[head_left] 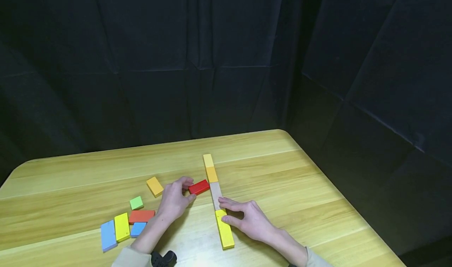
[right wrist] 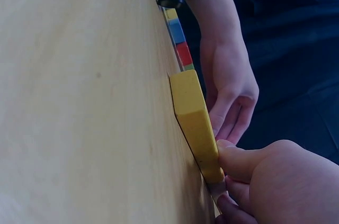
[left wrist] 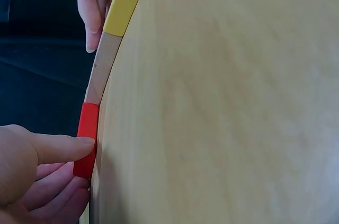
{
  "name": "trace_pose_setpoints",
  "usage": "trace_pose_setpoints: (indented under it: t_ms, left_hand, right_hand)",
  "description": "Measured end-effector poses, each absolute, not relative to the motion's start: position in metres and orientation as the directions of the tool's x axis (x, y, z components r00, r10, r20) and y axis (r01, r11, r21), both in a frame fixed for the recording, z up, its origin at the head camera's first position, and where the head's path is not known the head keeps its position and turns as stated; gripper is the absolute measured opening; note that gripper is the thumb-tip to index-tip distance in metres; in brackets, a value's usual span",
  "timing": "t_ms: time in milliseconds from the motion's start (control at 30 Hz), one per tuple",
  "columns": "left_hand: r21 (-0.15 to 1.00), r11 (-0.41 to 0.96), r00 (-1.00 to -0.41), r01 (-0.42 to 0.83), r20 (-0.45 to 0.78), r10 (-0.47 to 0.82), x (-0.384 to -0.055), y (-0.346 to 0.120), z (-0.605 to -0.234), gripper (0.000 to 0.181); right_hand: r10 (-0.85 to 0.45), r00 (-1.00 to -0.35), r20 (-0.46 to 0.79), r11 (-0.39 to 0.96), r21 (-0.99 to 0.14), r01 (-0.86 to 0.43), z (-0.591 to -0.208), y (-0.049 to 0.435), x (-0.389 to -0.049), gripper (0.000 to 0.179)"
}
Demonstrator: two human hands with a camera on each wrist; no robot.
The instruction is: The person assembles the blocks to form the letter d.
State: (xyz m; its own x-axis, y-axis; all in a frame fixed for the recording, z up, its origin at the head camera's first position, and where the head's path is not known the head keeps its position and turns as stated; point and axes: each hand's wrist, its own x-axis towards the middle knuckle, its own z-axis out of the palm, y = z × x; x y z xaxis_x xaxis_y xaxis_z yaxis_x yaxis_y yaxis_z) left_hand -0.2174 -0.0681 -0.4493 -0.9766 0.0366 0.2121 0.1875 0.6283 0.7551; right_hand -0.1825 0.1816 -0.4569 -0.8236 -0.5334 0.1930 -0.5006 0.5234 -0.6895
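Observation:
In the head view my left hand (head_left: 175,198) pinches the red block (head_left: 199,187) between thumb and fingers. In the left wrist view its thumb lies across the red block (left wrist: 87,139). One end of that block meets the side of a row of blocks laid end to end. The row has a long yellow block (head_left: 225,231) nearest me, then a greyish block (head_left: 215,194), an orange block (head_left: 211,174) and a pale yellow block (head_left: 208,160). My right hand (head_left: 251,222) rests its thumb on the yellow block, its extended fingers reaching over the greyish one.
Left of my left hand lie an orange block (head_left: 154,186), a green block (head_left: 136,203), an orange-red block (head_left: 141,216), a small blue block (head_left: 137,229), a yellow block (head_left: 122,227) and a larger blue block (head_left: 108,235). Dark curtains (head_left: 148,63) hang behind the wooden table (head_left: 300,188).

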Motion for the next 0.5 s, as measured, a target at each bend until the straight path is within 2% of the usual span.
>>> trace_pose_setpoints:
  t_ms: [500]
  left_hand:
    - [0.758,0.625,-0.978,0.19,0.199,0.055,-0.2154,-0.0697,-0.4478,0.039]
  right_hand:
    - [-0.529,-0.824,0.202,0.517,-0.694,-0.502,-0.4584,0.1818,-0.1838,0.037]
